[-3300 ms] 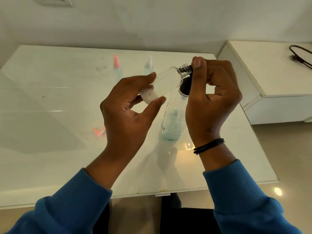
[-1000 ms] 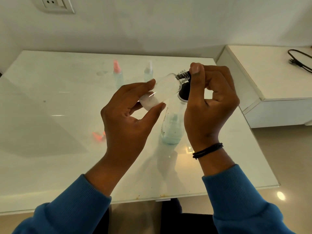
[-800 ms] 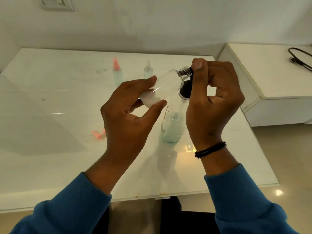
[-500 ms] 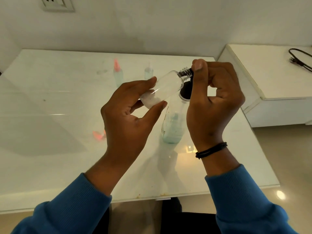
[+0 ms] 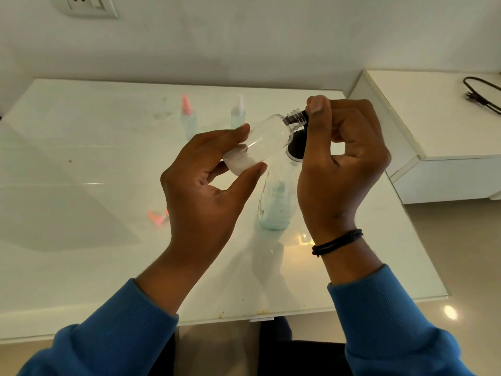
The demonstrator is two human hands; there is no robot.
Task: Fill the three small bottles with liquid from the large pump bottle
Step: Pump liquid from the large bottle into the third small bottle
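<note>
At frame centre, the left hand (image 5: 206,191) pinches a small clear plastic bottle (image 5: 260,143) tilted, mouth meeting the black pump nozzle (image 5: 296,147) the right hand (image 5: 341,164) grips, so liquid runs inside.

Soft even daylight, glare spots on glossy table (image 5: 81,267), faint shadows, wide-angle edge bending, far bottles (image 5: 189,120) blurred

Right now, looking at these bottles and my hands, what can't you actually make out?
- Large pump bottle, head view: its nozzle tip sits behind the right hand, so any liquid flow is hidden.
- Small clear bottle, tilted in the left hand: whether the white at its base is foam or liquid is unclear.
- Two capped bottles at the back: too small and blurred to judge fill levels.
- Pink piece on the table: part hidden by the left hand.
</note>
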